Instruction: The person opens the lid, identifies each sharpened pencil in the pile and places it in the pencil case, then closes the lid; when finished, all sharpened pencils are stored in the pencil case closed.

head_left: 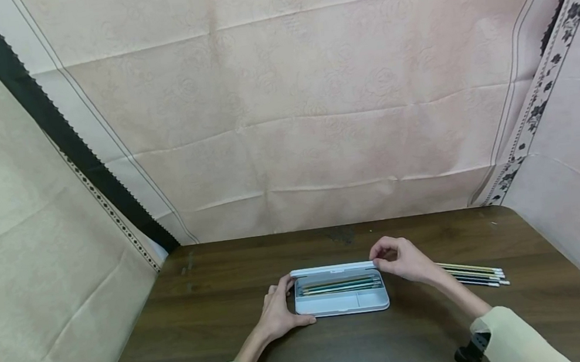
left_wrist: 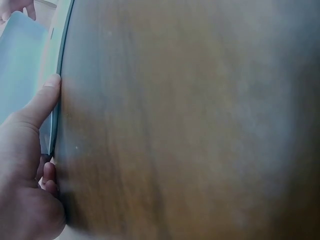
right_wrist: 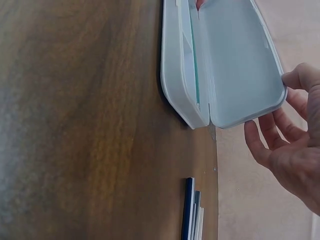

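Observation:
A pale blue pencil case [head_left: 329, 305] lies on the table with its lid [right_wrist: 242, 65] raised on the far side. Several pencils [head_left: 339, 285] lie lengthwise in its back compartment. The left hand [head_left: 276, 315] grips the case's left end, with the thumb along the front edge; in the left wrist view the left hand [left_wrist: 22, 145] partly covers the case. At the lid's right corner, the right hand [head_left: 405, 260] pinches the rim between thumb and fingers, as the right wrist view shows of the right hand [right_wrist: 292, 132].
Several more pencils [head_left: 482, 274] lie together on the brown wooden table [head_left: 200, 332], right of the case and partly behind the right forearm. Pale cloth [head_left: 318, 142] hangs behind the table and at both sides. A black strap device [head_left: 472, 352] sits at the right sleeve.

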Tool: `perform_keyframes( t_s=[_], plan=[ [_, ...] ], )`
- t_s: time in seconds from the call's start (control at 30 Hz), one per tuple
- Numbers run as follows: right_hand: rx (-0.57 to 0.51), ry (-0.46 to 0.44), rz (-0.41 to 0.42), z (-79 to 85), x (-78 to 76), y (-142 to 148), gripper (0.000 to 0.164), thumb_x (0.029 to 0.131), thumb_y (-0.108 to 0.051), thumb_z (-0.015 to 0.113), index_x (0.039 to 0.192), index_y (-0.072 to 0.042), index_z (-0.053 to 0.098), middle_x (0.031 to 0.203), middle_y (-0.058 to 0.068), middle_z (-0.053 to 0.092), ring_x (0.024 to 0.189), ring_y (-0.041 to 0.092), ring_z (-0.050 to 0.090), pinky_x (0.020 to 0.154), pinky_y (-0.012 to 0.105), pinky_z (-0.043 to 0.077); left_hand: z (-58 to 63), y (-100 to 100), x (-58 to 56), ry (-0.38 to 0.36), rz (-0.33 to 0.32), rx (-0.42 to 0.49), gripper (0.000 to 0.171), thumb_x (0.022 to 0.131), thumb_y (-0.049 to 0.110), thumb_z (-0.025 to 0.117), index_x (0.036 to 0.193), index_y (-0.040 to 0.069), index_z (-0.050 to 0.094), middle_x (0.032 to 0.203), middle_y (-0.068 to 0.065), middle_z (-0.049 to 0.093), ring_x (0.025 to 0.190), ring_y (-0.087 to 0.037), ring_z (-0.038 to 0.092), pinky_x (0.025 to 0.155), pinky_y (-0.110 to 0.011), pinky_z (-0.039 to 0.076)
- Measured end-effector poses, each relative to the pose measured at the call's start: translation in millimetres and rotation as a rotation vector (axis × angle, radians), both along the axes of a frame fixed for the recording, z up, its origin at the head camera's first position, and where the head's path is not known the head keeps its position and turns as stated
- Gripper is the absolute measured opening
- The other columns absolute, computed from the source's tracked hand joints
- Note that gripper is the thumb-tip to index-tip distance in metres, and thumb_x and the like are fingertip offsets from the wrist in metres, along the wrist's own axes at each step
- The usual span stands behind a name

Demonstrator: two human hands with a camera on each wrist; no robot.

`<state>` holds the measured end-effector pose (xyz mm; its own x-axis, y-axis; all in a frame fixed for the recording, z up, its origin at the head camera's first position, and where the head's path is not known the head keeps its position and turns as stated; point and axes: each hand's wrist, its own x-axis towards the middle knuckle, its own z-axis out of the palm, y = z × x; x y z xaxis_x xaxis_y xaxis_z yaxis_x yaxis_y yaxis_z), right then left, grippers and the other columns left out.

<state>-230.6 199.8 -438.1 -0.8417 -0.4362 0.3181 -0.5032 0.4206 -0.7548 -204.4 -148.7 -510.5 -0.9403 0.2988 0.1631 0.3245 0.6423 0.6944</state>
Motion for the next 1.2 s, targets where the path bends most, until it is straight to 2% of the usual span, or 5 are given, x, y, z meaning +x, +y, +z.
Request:
perform_keyframes(
  t_s=[0.3,0.53,0.77,1.0,1.2],
  plan=[
    [0.016,-0.015,0.032,-1.6,6.4,1,0.009,0.089,-0.001,0.072,0.096,-0.007,0.071,0.096,0.002,0.063,0.086,0.020,0.060,0.079,0.033,0.053,0.6,-1,0.1,-0.044,0.003,0.019,0.112,0.065,0.047,0.093,0.150,0.004,0.034,0.143,-0.017,0.052,0.118,-0.030,0.043,0.094,-0.052,0.035],
    [0.018,-0.011,0.064,-3.6,8.3,3,0.010,0.089,-0.005,0.074,0.099,-0.009,0.072,0.100,0.002,0.064,0.087,0.020,0.060,0.081,0.035,0.053,16.0,-12,-2.7,-0.167,-0.048,0.229,0.092,0.077,0.028,0.088,0.149,0.001,0.037,0.142,-0.017,0.053,0.120,-0.032,0.049,0.099,-0.052,0.037],
    [0.048,0.007,0.073,0.4,10.9,2,0.013,0.090,0.000,0.071,0.101,-0.007,0.071,0.101,0.004,0.064,0.087,0.018,0.059,0.081,0.040,0.053,43.1,-15,-4.4,0.042,0.037,0.392,0.030,0.091,0.015,0.075,0.119,0.004,0.068,0.107,-0.005,0.071,0.097,-0.024,0.062,0.085,-0.035,0.048],
    [0.039,-0.003,0.098,4.3,14.5,-3,0.015,0.088,0.010,0.066,0.100,0.001,0.069,0.099,0.014,0.064,0.086,0.022,0.059,0.081,0.056,0.050,59.3,2,-3.1,0.154,-0.074,0.298,0.015,0.091,0.009,0.073,0.106,0.010,0.074,0.106,0.001,0.069,0.102,-0.027,0.061,0.090,-0.051,0.048],
    [0.042,0.042,0.126,-1.2,13.2,-1,0.016,0.089,0.005,0.069,0.100,-0.007,0.070,0.100,0.007,0.065,0.086,0.019,0.060,0.079,0.048,0.053,54.0,10,-2.6,0.189,-0.112,0.236,0.013,0.087,0.004,0.074,0.097,0.012,0.077,0.098,0.007,0.068,0.097,-0.019,0.060,0.082,-0.039,0.047]
  ],
)
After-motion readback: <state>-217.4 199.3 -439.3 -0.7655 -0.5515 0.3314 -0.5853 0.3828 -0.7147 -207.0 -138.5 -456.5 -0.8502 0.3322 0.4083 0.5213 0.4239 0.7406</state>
